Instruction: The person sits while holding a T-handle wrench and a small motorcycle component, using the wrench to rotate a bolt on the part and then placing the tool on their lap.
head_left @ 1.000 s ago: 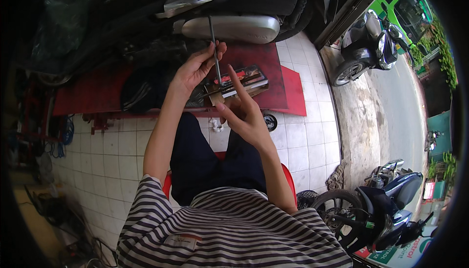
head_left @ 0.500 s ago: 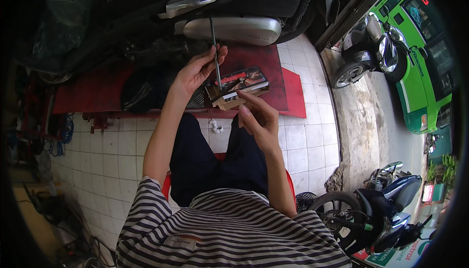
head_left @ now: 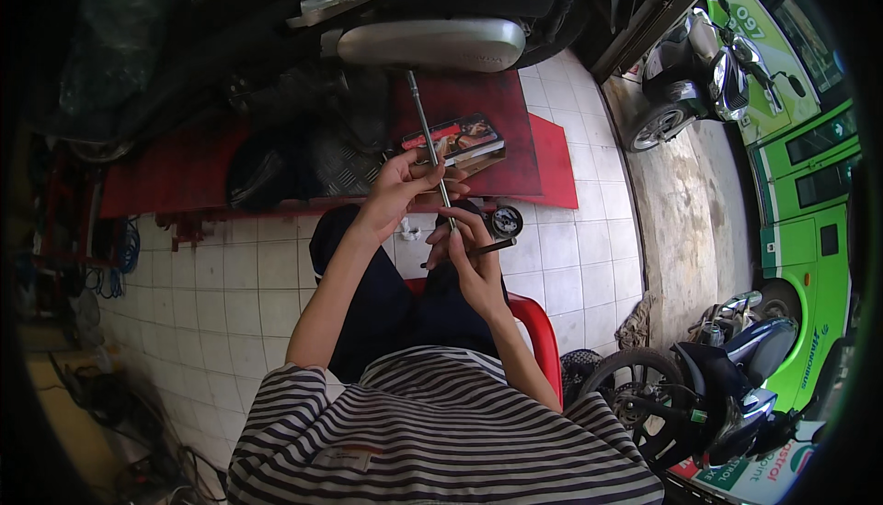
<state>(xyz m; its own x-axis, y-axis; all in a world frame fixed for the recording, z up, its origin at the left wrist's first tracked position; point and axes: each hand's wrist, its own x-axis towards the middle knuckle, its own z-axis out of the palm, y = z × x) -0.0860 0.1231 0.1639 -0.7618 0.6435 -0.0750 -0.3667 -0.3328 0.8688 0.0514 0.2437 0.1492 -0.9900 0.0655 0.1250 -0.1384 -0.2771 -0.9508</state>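
Note:
A long T-handle socket wrench (head_left: 423, 119) slants over the front of the red platform, its shaft rising toward the silver cover (head_left: 432, 45) of a scooter. My left hand (head_left: 394, 194) has its fingers closed around the middle of the shaft. Lower down, my right hand (head_left: 471, 266) grips the wrench where the shaft meets its dark crossbar, which sticks out to the right. Behind the shaft, a printed cardboard box (head_left: 474, 134) lies on the red platform (head_left: 538, 169).
Below the platform's edge, a small dark round dish (head_left: 507, 222) rests on the tiled floor beside crumpled white scraps (head_left: 410, 230). I sit on a red chair (head_left: 543, 335). A motorcycle (head_left: 727, 367) is parked at lower right, another scooter (head_left: 685, 91) at upper right. A green bus (head_left: 800, 252) is outside.
The wrench has come down toward my lap, and its crossbar now shows. My left hand has moved lower and right; my right hand has closed on the wrench. The bus has moved.

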